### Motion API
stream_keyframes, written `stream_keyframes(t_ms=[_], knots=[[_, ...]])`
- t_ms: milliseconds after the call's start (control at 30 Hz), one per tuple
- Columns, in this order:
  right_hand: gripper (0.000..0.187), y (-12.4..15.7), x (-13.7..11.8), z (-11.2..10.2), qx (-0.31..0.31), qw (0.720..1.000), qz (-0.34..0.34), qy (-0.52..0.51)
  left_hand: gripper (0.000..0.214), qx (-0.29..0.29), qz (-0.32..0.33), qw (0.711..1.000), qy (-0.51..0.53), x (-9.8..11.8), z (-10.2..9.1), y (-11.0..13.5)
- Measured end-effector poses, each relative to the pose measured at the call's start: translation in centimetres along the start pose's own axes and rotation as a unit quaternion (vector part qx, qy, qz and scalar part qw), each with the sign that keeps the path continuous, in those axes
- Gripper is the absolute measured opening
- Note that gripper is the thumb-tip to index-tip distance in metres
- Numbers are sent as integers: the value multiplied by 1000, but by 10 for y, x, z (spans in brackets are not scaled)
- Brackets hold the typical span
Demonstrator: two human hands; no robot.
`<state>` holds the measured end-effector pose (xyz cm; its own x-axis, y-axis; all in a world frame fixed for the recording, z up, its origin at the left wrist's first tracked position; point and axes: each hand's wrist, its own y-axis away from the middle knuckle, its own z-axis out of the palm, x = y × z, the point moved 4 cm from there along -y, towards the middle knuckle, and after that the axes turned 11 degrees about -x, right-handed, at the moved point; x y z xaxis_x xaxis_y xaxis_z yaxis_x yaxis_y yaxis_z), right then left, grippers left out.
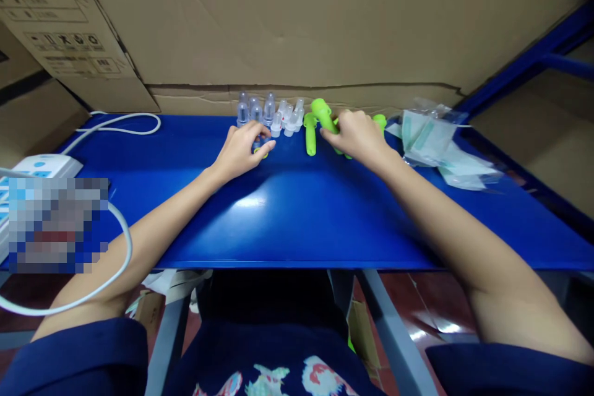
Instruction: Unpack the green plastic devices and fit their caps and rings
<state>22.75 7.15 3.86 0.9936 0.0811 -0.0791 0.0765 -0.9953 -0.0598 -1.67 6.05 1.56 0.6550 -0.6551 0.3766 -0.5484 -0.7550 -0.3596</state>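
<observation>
My left hand (244, 150) is at the back of the blue table, thumb and fingers curled round a small piece with a yellow ring (262, 153), mostly hidden by the fingers. Just behind it stand several clear plastic bottle-shaped pieces (255, 109). To their right is a group of smaller clear pieces with whitish bases (289, 120). My right hand (359, 135) is closed on a lime-green handle-like piece with a wide round head (322, 110), tilted up to the left. A similar green piece (310, 135) lies beside it, and another green head (380, 120) shows behind my right hand.
Clear plastic packets with pale green-and-white contents (429, 136) lie on the right of the blue table (297, 223). At left are a white power strip (49, 166), a white cable (127, 241) and a blurred-out object. A cardboard wall (297, 25) rises along the back edge.
</observation>
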Motion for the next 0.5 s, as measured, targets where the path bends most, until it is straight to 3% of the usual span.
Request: stream_keyframes(t_ms=[100, 167, 367, 500], knots=[[34, 19, -17, 4, 14, 982, -188, -22, 65, 22, 34, 996, 84, 4, 2, -1], [32, 27, -28, 11, 20, 963, -268, -10, 82, 8, 48, 990, 133, 6, 7, -1], [33, 29, -38, 30, 35, 948, -316, 8, 40, -48, 32, 992, 116, 6, 15, -2], [35, 26, -23, 34, 57, 945, -320, -43, 45, -58, 43, 986, 152, 7, 19, -5]])
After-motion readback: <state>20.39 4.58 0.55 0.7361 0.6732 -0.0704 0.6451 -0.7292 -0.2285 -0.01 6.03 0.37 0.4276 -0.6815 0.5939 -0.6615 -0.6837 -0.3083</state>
